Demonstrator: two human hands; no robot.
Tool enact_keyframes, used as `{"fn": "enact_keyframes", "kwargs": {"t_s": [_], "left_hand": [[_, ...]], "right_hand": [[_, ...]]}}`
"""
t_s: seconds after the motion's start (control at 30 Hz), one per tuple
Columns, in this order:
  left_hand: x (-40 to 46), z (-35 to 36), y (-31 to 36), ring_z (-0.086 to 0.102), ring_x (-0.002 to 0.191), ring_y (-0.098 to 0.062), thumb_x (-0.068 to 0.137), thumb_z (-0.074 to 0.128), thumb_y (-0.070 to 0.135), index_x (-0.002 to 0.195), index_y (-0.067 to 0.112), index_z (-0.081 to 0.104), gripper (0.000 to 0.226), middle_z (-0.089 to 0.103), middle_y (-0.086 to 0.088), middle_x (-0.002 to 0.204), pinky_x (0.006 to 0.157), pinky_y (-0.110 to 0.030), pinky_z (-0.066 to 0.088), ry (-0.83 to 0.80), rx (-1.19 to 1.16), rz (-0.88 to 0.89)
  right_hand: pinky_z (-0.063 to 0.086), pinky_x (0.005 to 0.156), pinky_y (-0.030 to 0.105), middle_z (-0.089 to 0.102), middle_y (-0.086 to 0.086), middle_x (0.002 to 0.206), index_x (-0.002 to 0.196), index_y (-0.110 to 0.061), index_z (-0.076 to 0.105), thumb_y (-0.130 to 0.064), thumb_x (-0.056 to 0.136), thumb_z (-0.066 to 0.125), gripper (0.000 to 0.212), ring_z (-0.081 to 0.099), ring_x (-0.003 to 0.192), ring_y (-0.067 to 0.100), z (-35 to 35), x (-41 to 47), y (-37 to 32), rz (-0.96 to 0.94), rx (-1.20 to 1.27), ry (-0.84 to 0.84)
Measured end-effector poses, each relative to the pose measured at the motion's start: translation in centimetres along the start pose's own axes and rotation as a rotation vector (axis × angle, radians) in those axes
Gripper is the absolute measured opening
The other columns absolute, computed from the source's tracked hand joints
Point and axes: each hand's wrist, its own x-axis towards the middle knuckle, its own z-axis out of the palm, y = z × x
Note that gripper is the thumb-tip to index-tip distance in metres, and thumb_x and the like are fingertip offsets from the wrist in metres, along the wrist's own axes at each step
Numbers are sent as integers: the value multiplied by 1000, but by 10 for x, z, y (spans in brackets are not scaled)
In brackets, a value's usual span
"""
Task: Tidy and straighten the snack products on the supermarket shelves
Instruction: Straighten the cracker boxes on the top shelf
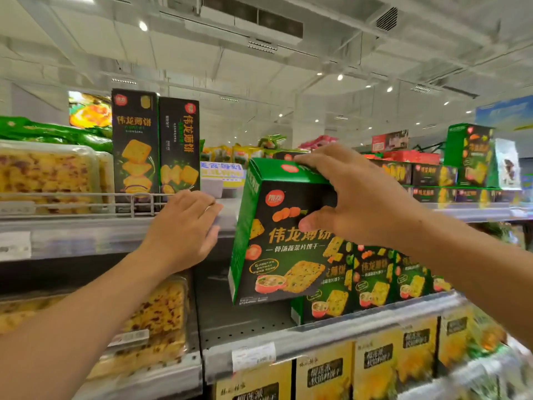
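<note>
My right hand [352,194] grips the top of a green-and-black cracker box [277,255], fingers over its green lid and thumb on its front face. The box hangs tilted in front of the middle shelf, above a row of matching boxes [372,278]. My left hand [184,226] lies flat on the front edge of the top shelf [86,235], holding nothing, fingers loosely together. Two tall dark cracker boxes [155,145] stand upright on the top shelf just behind that hand.
Clear tubs of yellow pastry [46,174] fill the top shelf's left, more sit below [161,316]. Yellow-and-black boxes [326,373] line the lowest shelf. A bare gap [230,316] lies left of the green boxes. More green boxes [467,151] stack at far right.
</note>
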Motion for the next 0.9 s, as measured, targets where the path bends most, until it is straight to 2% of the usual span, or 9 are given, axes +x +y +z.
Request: {"fn": "enact_keyframes", "kwargs": {"t_s": [0.17, 0.37, 0.53, 0.73, 0.9], "left_hand": [[0, 6, 2, 56, 106, -39, 86, 52, 29, 121, -4, 62, 49, 62, -20, 114, 98, -50, 40, 6, 18, -32], [-3, 15, 7, 50, 106, -40, 88, 49, 26, 120, -4, 59, 46, 59, -21, 111, 100, -51, 33, 136, 44, -29], [-7, 20, 8, 48, 110, -41, 93, 44, 27, 124, -6, 56, 48, 58, -23, 114, 105, -53, 31, 133, 113, -16], [-7, 23, 8, 47, 112, -42, 94, 43, 27, 125, -6, 55, 47, 57, -24, 115, 107, -53, 32, 143, 147, -24], [-7, 25, 8, 50, 112, -43, 95, 45, 25, 126, -7, 55, 46, 58, -25, 115, 106, -54, 32, 171, 174, -12]], "right_hand": [[41, 98, 42, 57, 12, 128, 136, -6, 51, -43, 60, 88, 93, 52, 118, 32, 72, -33, -5, -99, -8, 64], [43, 99, 46, 58, 13, 128, 132, -5, 53, -39, 63, 87, 84, 54, 117, 35, 152, -41, -3, -116, 47, 31], [45, 99, 43, 61, 11, 127, 135, -6, 52, -42, 68, 84, 82, 57, 116, 32, 187, -29, 10, -126, -23, -81], [46, 97, 41, 55, 4, 137, 143, -19, 39, -49, 77, 74, 81, 53, 122, 30, 203, -1, 33, -113, -11, -235], [51, 86, 40, 56, 2, 137, 147, -29, 27, -52, 77, 73, 87, 58, 117, 30, 213, 14, 51, -112, -71, -313]]}}
